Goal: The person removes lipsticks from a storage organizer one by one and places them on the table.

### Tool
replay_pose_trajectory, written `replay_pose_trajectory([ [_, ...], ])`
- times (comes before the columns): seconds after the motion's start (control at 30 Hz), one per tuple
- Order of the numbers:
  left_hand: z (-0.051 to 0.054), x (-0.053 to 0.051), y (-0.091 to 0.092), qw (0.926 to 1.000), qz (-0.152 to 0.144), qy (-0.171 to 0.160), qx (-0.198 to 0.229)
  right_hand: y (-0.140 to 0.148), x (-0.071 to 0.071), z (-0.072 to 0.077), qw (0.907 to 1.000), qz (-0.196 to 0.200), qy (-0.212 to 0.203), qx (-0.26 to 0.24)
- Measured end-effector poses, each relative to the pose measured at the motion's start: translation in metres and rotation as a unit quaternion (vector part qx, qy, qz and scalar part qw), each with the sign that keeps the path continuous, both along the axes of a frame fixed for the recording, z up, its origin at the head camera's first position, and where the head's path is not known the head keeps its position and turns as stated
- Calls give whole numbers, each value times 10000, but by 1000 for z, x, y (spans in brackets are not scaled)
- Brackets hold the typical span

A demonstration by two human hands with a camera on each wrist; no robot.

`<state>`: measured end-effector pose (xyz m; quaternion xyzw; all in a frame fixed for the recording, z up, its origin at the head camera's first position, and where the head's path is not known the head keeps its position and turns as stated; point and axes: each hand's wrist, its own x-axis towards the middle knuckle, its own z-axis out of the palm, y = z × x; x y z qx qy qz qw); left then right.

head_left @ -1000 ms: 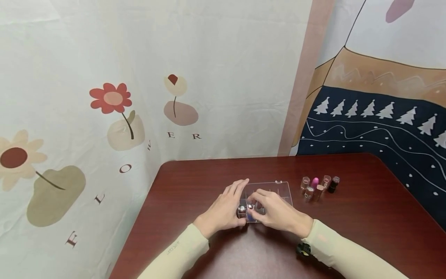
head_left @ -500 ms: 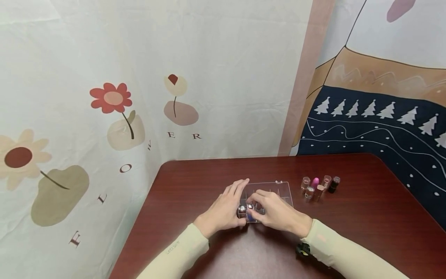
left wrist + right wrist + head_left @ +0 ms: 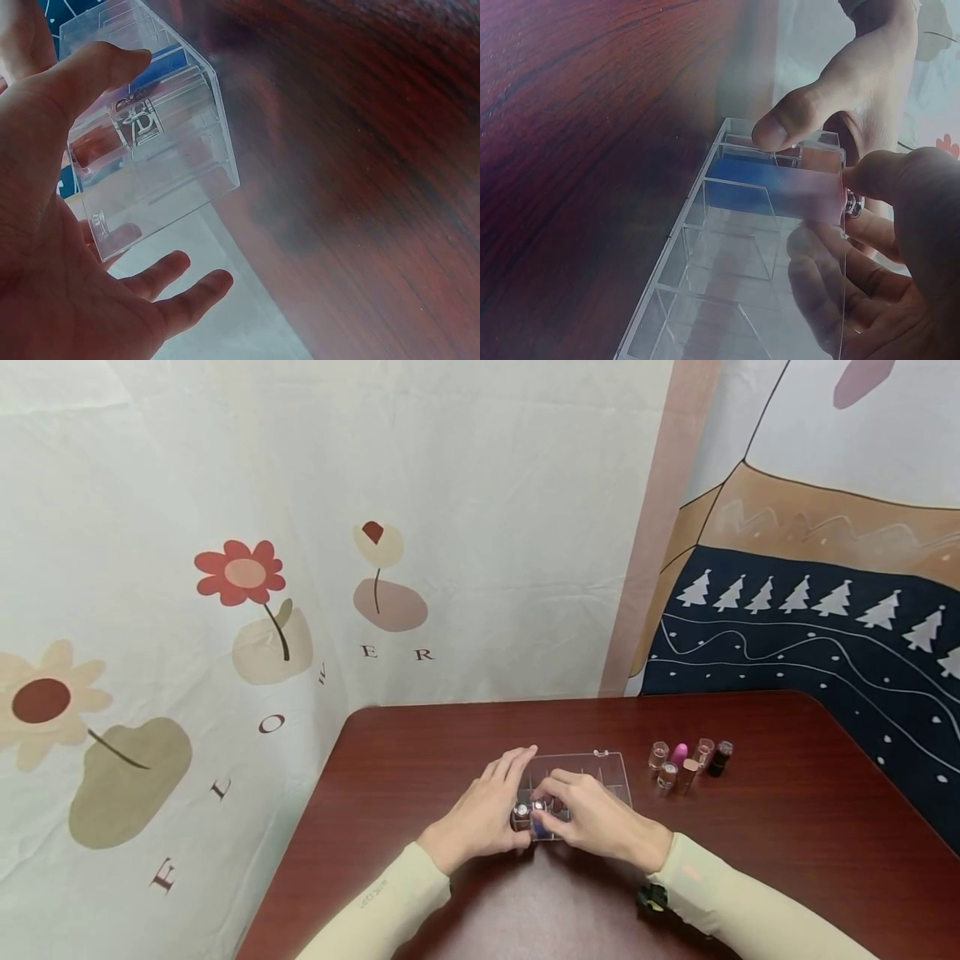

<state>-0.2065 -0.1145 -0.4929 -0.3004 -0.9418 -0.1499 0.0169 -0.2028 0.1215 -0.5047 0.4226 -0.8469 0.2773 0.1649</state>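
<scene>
A clear compartmented lipstick organizer (image 3: 618, 770) stands on the table between the hands. My left hand (image 3: 480, 810) grips its left end, thumb along the front wall, as the left wrist view shows. My right hand (image 3: 598, 814) pinches the silver-topped upper end of a blue-and-pink lipstick (image 3: 769, 187), which sits inside a compartment near the left end. Beside it, in the leftmost front compartment, stands another lipstick (image 3: 521, 811) with a round silvery top. Part of the organizer is hidden behind the right hand.
Right of the organizer several lipsticks stand grouped: a bright pink one (image 3: 679, 754), a black one (image 3: 721, 758), a rose-gold one (image 3: 688, 772) and some clear-topped ones (image 3: 658, 755). The dark red table (image 3: 405, 752) ends at printed cloths (image 3: 510, 568) behind and at left.
</scene>
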Motion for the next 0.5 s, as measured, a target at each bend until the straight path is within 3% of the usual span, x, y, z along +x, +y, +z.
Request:
replay_pose_trajectory([
  [0.5,-3,-1,0,10000,6,82,-53,1,0,0,9999,9,-109,-2],
])
